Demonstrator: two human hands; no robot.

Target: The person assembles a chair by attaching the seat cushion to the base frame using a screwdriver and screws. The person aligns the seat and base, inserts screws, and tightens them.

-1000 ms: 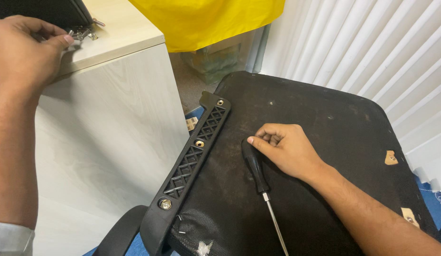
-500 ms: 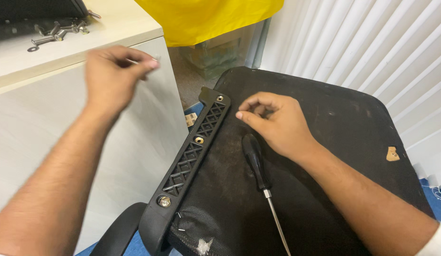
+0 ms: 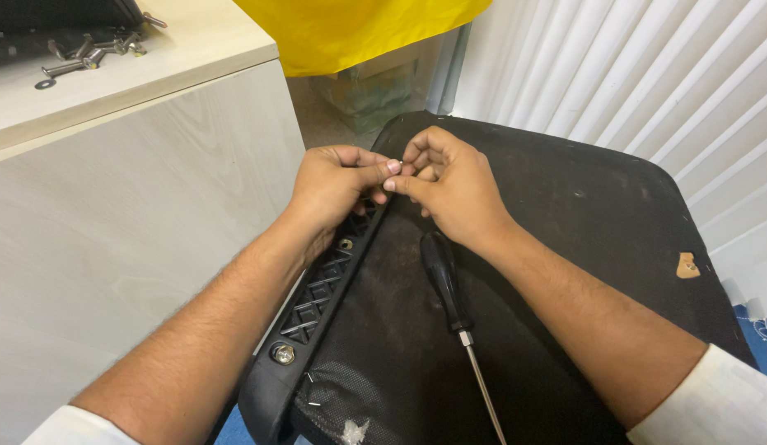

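Where hands [image 3: 392,177] meet, screwdriver [image 3: 444,280] lies near.

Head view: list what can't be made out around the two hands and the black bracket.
- Whatever the left hand and right hand pinch together: hidden by the fingertips, too small to tell.
- Top end of the black lattice bracket: covered by both hands.
- Screwdriver tip: cut off by the bottom edge.
- Loose screws on the cabinet top: too small to count.

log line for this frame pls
left hand: fingertips meet right | right hand: pinching, item unclear | bracket: under hands | screwdriver: lying free
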